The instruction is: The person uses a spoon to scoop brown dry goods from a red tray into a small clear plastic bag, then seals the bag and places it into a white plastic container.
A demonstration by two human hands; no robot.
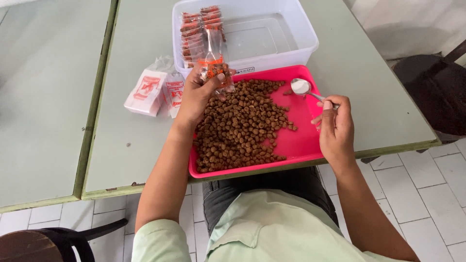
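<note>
A pink tray lies at the table's near edge, heaped with brown pellets. My left hand holds a small clear packet with orange print upright above the tray's far left corner; some pellets sit in its bottom. My right hand grips the handle of a metal spoon. The spoon's empty bowl hovers over the tray's far right part.
A clear plastic tub stands behind the tray, with a row of filled packets stacked at its left side. A pile of empty white packets lies left of the tray. A dark chair stands at the right.
</note>
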